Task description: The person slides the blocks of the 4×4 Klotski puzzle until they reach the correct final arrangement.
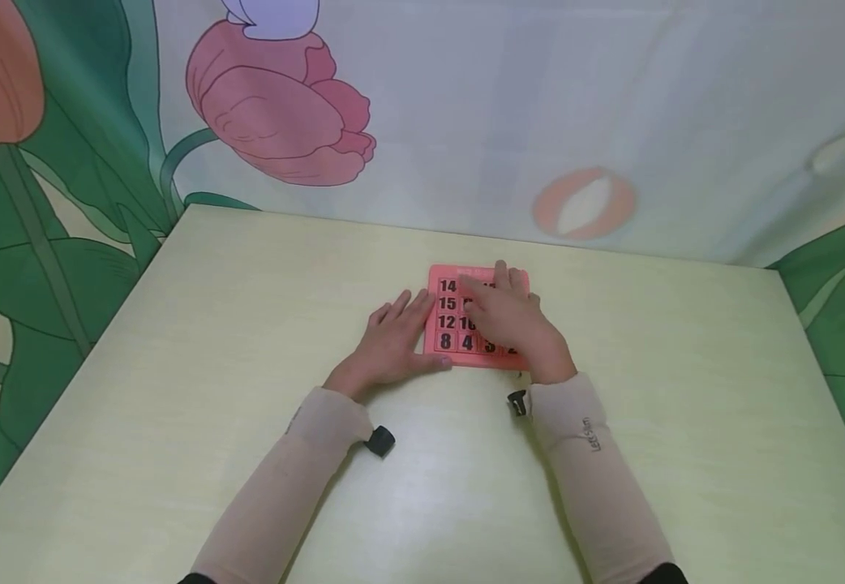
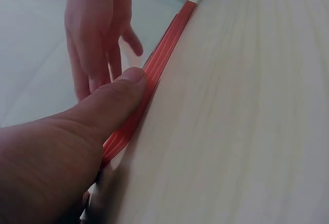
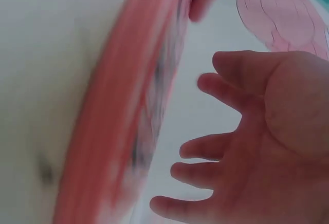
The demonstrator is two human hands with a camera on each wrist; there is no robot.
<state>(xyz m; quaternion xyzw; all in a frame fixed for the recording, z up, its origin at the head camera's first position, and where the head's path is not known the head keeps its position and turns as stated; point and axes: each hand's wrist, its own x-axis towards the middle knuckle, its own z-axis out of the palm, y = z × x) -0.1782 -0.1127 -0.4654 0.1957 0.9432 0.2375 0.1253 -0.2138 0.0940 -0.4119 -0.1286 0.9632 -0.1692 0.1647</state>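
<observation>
We see a pink-red sliding number puzzle (image 1: 456,323) on the counter (image 1: 247,324), beneath the released, spread fingers of the right hand (image 1: 508,315) and beside those of the left hand (image 1: 392,345), extended and unclenched, bracing its edge. We judge it light, stiff and prone to skid, best held by opposite side edges.

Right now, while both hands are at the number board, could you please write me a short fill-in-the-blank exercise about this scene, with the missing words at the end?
In the head view, the number directly below 14 on the number board is ____.
The number directly to the right of 8 is ____.
While the right hand hides some numbers, the ____ of the left hand lies at the board's near edge.

Missing words: 15; 4; thumb.
</observation>
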